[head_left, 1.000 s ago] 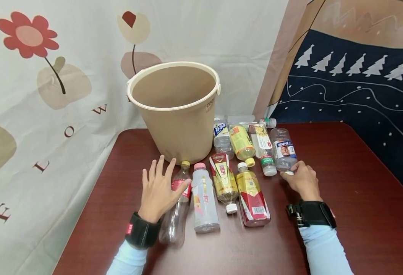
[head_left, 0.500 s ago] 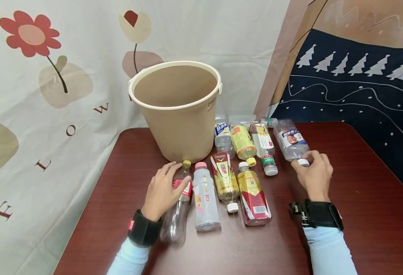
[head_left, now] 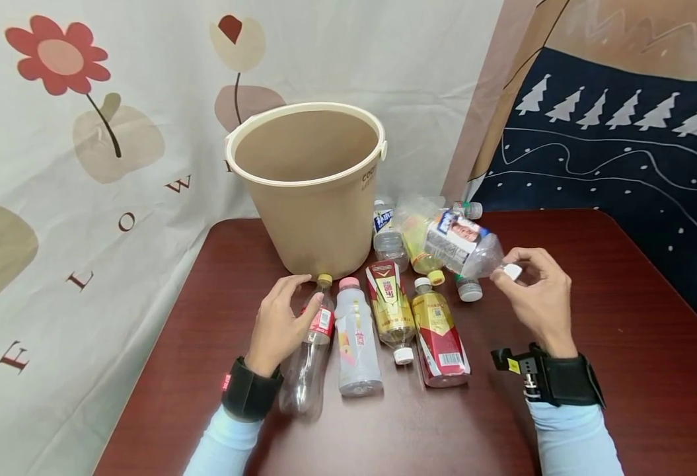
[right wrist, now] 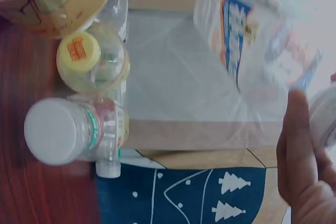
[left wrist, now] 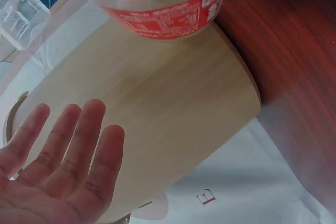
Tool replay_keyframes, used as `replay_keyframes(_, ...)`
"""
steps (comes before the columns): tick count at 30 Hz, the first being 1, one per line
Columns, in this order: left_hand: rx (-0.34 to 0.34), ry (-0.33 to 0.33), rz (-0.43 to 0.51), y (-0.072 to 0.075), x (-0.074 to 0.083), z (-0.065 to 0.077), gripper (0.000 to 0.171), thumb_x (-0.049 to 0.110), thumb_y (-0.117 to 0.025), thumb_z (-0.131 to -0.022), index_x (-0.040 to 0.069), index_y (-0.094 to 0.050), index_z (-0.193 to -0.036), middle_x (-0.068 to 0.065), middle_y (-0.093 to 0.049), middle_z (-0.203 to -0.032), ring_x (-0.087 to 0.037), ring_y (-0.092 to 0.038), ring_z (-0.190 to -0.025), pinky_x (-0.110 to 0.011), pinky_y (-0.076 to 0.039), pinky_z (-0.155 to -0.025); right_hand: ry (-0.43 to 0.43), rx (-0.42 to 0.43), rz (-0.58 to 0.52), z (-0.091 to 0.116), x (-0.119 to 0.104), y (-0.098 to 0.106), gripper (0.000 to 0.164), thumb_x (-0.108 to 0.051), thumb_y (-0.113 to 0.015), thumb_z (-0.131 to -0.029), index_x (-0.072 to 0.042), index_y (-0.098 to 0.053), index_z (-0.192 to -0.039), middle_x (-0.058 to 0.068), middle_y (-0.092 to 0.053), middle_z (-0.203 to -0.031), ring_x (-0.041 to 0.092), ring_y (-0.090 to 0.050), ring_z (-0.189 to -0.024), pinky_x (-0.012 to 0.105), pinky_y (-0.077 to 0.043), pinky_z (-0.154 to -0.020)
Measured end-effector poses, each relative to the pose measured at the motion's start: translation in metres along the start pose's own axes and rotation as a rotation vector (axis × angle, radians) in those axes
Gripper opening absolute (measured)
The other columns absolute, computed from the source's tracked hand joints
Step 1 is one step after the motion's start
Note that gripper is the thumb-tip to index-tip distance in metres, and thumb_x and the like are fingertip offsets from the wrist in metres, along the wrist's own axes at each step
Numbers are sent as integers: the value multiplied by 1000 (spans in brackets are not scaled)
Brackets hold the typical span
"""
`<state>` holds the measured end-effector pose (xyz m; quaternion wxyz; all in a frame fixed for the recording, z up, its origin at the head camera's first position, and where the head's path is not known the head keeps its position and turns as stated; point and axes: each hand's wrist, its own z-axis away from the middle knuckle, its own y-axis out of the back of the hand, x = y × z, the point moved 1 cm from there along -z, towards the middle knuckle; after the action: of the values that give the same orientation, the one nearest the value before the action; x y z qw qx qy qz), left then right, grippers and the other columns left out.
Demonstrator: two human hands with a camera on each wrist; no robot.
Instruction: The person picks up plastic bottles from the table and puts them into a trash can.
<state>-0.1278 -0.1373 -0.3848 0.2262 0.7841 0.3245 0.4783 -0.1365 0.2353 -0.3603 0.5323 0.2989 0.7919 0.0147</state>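
My right hand (head_left: 541, 297) pinches the white cap (head_left: 511, 272) of a clear plastic bottle (head_left: 456, 243) with a blue-and-white label. The bottle slants up and left over other bottles; it also shows blurred in the right wrist view. My left hand (head_left: 277, 328), fingers spread in the left wrist view, is at the upper left side of a clear red-labelled bottle (head_left: 308, 377) with a yellow cap, lying on the table. Beside that bottle lie a pink-capped bottle (head_left: 357, 347) and two red-and-gold labelled bottles, one near (head_left: 391, 304) and one farther right (head_left: 441, 340).
A tall beige bucket (head_left: 318, 225) stands at the back of the dark red table (head_left: 633, 370). Right of it lie several more bottles, including a yellow-capped one (right wrist: 107, 59) and a green-labelled one with a white cap (right wrist: 52, 129). Printed cloth (head_left: 146, 53) hangs behind.
My right hand has lifted the clear bottle by its cap off the table and tilted it leftward. The left hand's fingers have drawn in from spread to bent beside the red-labelled bottle.
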Motion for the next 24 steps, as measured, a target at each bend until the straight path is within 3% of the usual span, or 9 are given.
replay_keyframes(3, -7, -10, 45, 1, -2, 1, 39, 26, -73, -88, 10, -64, -122, -8, -66, -116, -25, -63, -103, -43, -54, -87, 15, -120, -61, 3, -2, -3, 23, 3, -71, -81, 1, -63, -103, -12, -58, -97, 7, -54, -80, 10, -47, -65)
replay_keyframes(6, -55, -21, 149, 1, -1, 0, 44, 24, -74, -86, 9, -61, -126, -8, -64, -118, -26, -64, -104, -43, -55, -87, 32, -225, -122, 5, -4, -5, 23, 4, -70, -84, 1, -61, -105, -10, -59, -101, 9, -55, -85, 12, -48, -66)
replay_keyframes(10, -148, -28, 328, 3, 3, -1, 54, 20, -74, -86, 12, -54, -136, -8, -61, -129, -27, -64, -111, -44, -56, -90, 52, -361, -284, 7, -7, -8, 21, 9, -65, -85, -2, -61, -103, -7, -59, -105, 10, -54, -86, 14, -47, -64)
replay_keyframes(15, -204, -48, 482, 7, 7, -2, 63, 15, -76, -83, 13, -48, -140, -10, -56, -137, -29, -60, -118, -43, -54, -94, 82, -508, -466, 9, -8, -15, 24, 15, -62, -84, -4, -61, -99, -2, -60, -108, 8, -56, -86, 14, -51, -65)
replay_keyframes(21, -245, -42, 643, 10, 9, -1, 69, 8, -78, -80, 8, -46, -141, -12, -51, -142, -24, -56, -124, -33, -51, -101, 134, -598, -508, 13, -7, -25, 26, 19, -60, -82, -3, -60, -96, -3, -61, -104, 11, -54, -94, 16, -52, -65)
replay_keyframes(24, -255, -73, 705, 11, 11, 0, 69, 3, -77, -80, 7, -46, -141, -15, -51, -143, -20, -55, -125, -28, -50, -102, 147, -630, -498, 13, -6, -27, 27, 18, -60, -81, -4, -61, -97, -3, -61, -105, 11, -52, -96, 16, -51, -65)
